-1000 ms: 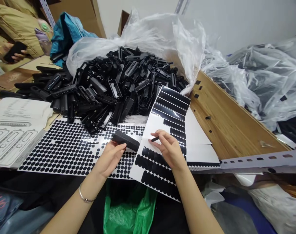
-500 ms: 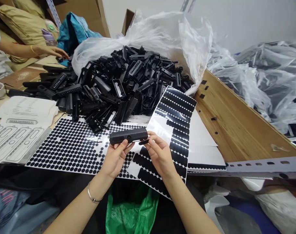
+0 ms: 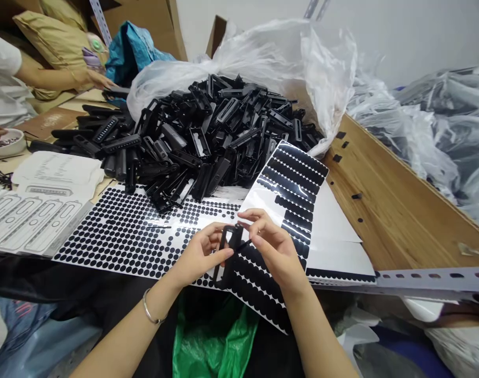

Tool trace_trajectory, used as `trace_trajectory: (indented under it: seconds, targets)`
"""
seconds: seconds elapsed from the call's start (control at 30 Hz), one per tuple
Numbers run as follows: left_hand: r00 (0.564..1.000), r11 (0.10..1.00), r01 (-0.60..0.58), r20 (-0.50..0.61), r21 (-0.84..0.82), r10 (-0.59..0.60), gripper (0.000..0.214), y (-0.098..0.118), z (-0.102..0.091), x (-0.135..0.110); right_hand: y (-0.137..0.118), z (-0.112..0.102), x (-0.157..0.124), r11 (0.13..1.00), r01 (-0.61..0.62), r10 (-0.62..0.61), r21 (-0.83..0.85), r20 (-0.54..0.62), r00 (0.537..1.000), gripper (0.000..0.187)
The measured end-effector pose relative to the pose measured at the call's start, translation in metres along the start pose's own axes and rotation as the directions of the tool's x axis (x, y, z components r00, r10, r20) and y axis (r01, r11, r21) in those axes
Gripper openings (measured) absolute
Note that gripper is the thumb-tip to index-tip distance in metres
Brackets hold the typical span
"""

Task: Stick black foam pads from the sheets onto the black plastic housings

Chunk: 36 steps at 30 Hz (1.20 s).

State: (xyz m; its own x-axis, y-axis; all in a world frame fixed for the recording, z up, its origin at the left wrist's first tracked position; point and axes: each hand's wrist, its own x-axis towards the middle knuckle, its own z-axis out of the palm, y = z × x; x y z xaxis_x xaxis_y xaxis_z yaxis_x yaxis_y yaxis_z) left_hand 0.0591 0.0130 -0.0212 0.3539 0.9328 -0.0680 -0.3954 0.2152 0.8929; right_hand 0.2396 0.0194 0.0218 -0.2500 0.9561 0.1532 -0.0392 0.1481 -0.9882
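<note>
My left hand (image 3: 200, 257) is closed around a black plastic casing (image 3: 233, 239), turned on end and slightly tilted, its open frame side towards the left. Between thumb and fingertip, my right hand (image 3: 274, 249) pinches a small black sticker (image 3: 244, 245), seen nearly edge-on against the casing; whether it is stuck there I cannot tell. Beneath both hands lie a sheet of round black stickers (image 3: 117, 231) and, partly over it, a sheet of long black stickers (image 3: 298, 197) with bare white patches. Behind them rises a heap of similar black casings (image 3: 219, 121).
A clear plastic bag (image 3: 279, 50) surrounds the heap. At left are printed cardboard sheets (image 3: 46, 210), a white bowl (image 3: 7, 146) and another person's hand (image 3: 100, 80) by the casings. A wooden panel (image 3: 385, 210) borders the right, with a green bag (image 3: 214, 341) below.
The casing has turned from lying lengthwise to standing on end, and my left hand has rolled with it. My right hand has brought the sticker against the casing. The view has shifted slightly left.
</note>
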Motion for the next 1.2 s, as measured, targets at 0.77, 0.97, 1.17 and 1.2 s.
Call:
trace_trajectory:
  seconds: [0.77,0.97,1.17,1.2]
  targets:
    - [0.985,0.984,0.169,-0.033,-0.059,-0.172,0.038,0.005,-0.005,0.001,-0.004,-0.006,-0.002,0.986,-0.064,0.081,-0.154,0.102,0.992,0.025]
    - [0.986,0.987,0.157,-0.043,-0.042,-0.158,0.039,0.003,-0.006,0.001,0.000,-0.002,-0.002,0.990,-0.058,0.065,-0.126,0.049,0.997,0.021]
    - [0.986,0.985,0.160,-0.045,-0.064,-0.163,0.038,0.004,-0.006,0.001,0.000,0.002,-0.003,0.990,-0.082,0.084,-0.112,0.012,0.996,0.025]
    - [0.985,0.983,0.164,-0.040,-0.081,-0.167,0.038,0.004,-0.006,0.001,0.000,0.002,-0.004,0.991,-0.086,0.087,-0.107,0.008,0.996,0.025]
